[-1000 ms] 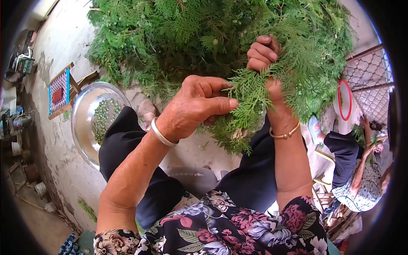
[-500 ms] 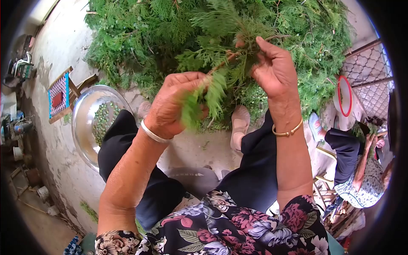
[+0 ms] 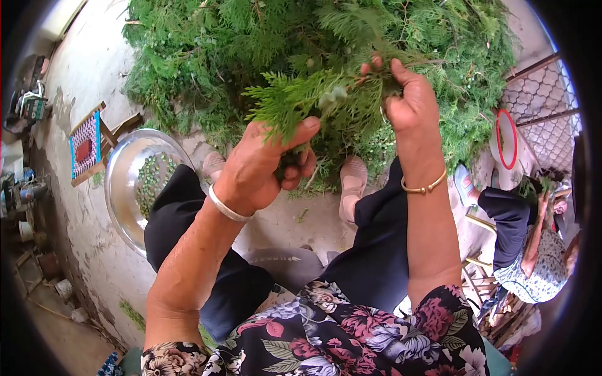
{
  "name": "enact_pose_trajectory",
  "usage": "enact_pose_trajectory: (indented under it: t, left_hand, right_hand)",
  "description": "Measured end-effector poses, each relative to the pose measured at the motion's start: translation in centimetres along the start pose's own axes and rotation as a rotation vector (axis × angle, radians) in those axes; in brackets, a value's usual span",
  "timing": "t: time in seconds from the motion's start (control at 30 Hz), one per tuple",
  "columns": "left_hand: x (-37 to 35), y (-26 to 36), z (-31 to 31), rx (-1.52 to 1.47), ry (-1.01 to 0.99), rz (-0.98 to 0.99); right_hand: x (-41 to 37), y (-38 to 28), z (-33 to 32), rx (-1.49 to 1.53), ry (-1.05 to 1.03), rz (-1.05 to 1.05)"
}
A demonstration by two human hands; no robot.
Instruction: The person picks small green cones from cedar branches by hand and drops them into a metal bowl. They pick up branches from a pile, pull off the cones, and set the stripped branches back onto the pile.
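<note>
A steel bowl of green seeds sits beside a checkered stool.

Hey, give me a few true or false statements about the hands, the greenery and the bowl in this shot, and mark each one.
1. The left hand and the right hand both grip the green sprig. True.
2. The metal bowl is empty. False: the metal bowl holds small green pieces.
3. The gold bangle is on the left wrist. False: the gold bangle is on the right wrist; the left wrist wears a silver bangle.
4. Another person is at the right edge of the view. True.
</note>
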State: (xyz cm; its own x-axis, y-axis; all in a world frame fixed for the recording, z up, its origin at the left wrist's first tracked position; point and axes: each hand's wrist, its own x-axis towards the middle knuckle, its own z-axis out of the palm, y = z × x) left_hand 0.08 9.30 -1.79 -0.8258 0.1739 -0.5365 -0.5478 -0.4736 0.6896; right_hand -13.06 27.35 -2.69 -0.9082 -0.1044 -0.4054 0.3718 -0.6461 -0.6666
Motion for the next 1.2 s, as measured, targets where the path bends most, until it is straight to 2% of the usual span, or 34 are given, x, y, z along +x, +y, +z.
enact_pose_trajectory:
  t: [0.07, 0.1, 0.2, 0.23, 0.27, 0.3, 0.33, 0.43, 0.47, 0.53, 0.83, 0.9, 0.97, 1.0, 1.07, 1.13, 1.2]
  left_hand:
    - [-0.3, -0.5, -0.7, -0.193, -0.092, -0.046]
    - [-0.3, -0.5, -0.5, -0.191, -0.094, -0.047]
    - [-0.4, -0.9, 0.2, -0.145, -0.039, -0.029]
    - [-0.4, -1.4, 0.1, -0.046, -0.145, 0.011]
    - [-0.4, -1.8, 0.1, 0.054, -0.250, 0.051]
    - [-0.4, -2.0, 0.1, 0.082, -0.288, 0.056]
    - [-0.3, -2.2, 0.3, 0.083, -0.288, 0.056]
    - [0.0, -2.6, 1.0, -0.078, -0.022, 0.086]
    - [0.2, -2.7, 0.8, -0.079, -0.019, 0.086]
    - [0.7, -2.9, 0.5, -0.273, 0.038, 0.063]
    - [1.7, -2.6, -0.5, -0.347, 0.012, 0.003]
    - [1.5, -2.4, -0.5, -0.382, 0.005, -0.002]
    - [0.7, -1.7, 0.0, -0.146, -0.058, -0.024]
    - [0.4, -1.6, 0.2, -0.147, -0.061, -0.025]
    - [-0.1, -1.5, 0.5, -0.104, -0.234, -0.045]
    - [-0.2, -1.7, 0.0, -0.112, -0.233, -0.081]
    - [-0.3, -2.3, -1.2, -0.363, -0.526, -0.099]
  right_hand:
    - [0.7, -0.7, -0.7, 0.028, 0.004, -0.032]
    - [0.8, -0.8, -0.9, 0.053, 0.007, -0.059]
    - [0.7, -0.6, -1.0, 0.026, 0.000, -0.114]
    - [0.5, -0.5, -0.9, 0.026, 0.000, -0.113]
    - [0.2, -0.3, -0.6, -0.010, -0.020, -0.200]
    - [-0.1, -0.1, -0.3, -0.046, -0.040, -0.288]
    - [-0.2, 0.0, 0.0, -0.045, -0.040, -0.288]
    - [-0.7, 0.3, 0.5, -0.048, -0.081, -0.358]
    - [-0.8, 0.4, 0.6, -0.064, -0.100, -0.354]
    - [-0.9, 0.6, 0.7, -0.078, -0.121, -0.349]
    - [-1.2, 2.2, 1.1, -0.136, -0.158, -0.266]
    - [-0.2, 2.2, 0.4, -0.166, -0.060, -0.314]
    - [-0.7, 1.0, 0.5, -0.205, -0.107, -0.296]
    - [-0.9, 0.5, 0.5, -0.243, -0.157, -0.276]
    - [-0.8, 0.4, 0.4, -0.255, -0.104, -0.257]
    - [0.0, -0.1, -0.1, -0.267, -0.055, -0.234]
    - [1.7, -1.8, -1.4, -0.088, 0.051, -0.336]
